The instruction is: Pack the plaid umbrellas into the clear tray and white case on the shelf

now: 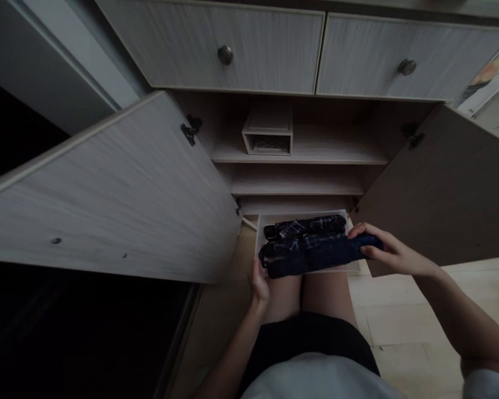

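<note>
Two folded dark plaid umbrellas lie side by side in a shallow white tray (261, 228) on the floor in front of an open cabinet. My right hand (388, 252) is closed on the right end of the nearer umbrella (316, 256). My left hand (258, 281) grips the tray's near left edge, just under that umbrella's handle end. The farther umbrella (305, 226) rests untouched behind it. My knees sit directly below the tray.
The cabinet's left door (108, 194) and right door (444, 183) swing wide toward me on both sides. Inside are wooden shelves with a small open box (268, 133) on the upper one. Two drawers with round knobs (225, 54) sit above. Pale floor tiles lie at right.
</note>
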`<state>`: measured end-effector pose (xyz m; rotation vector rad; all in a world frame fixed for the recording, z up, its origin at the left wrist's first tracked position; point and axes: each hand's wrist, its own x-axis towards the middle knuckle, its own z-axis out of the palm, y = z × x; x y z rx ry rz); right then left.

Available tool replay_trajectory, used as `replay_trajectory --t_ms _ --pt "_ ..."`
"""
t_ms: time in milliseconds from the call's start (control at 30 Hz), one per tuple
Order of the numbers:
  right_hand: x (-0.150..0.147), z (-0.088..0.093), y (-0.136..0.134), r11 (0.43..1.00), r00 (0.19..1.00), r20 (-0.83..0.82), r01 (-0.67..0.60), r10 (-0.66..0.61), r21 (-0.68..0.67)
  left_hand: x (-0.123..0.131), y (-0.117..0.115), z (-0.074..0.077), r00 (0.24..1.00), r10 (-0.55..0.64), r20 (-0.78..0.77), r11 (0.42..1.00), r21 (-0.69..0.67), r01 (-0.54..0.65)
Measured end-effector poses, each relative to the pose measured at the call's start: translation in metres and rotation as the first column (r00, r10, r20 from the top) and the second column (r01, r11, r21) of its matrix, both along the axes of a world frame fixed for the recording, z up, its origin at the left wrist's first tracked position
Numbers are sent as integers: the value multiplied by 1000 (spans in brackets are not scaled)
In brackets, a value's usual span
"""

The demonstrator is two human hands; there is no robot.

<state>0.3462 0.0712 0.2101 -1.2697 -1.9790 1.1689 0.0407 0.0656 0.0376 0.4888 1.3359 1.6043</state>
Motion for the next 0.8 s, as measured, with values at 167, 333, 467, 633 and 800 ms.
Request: replay_trajectory --t_ms 167,333,467,633,800 --pt "-12 -19 4 985 984 103 -152 144 84 2 0 -1 999 -12 32 1000 5 12" --pt "-23 -44 11 944 939 211 -302 270 136 -2 0 0 1000 -7 -29 999 36 8" --pt "-30 -63 13 904 875 430 -350 221 247 -3 1 -1 998 -18 -66 999 31 20" --pt "-37 -70 16 897 844 521 -322 127 302 -2 2 -2 997 -14 -71 1000 19 15" --pt "-21 -78 29 885 960 103 195 -261 424 -4 -1 -1 997 -44 -69 999 25 46"
